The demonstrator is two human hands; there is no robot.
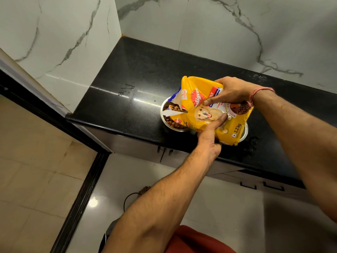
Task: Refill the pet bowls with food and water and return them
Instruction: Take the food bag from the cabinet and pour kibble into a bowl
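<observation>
Gripping one yellow food bag (209,110) with fingers clamped on it, the left hand (209,139) and right hand (231,92) tilt it over one of two steel bowls (164,114) near the tabletop (127,73) front edge.

Glossy black stone countertop (138,70) runs into the corner of white grey-veined marble wall tiles (63,33). Water droplets (125,90) glisten near its left edge. Below, grey cabinet fronts with black handles (273,187), then pale floor tiles (27,179).
</observation>
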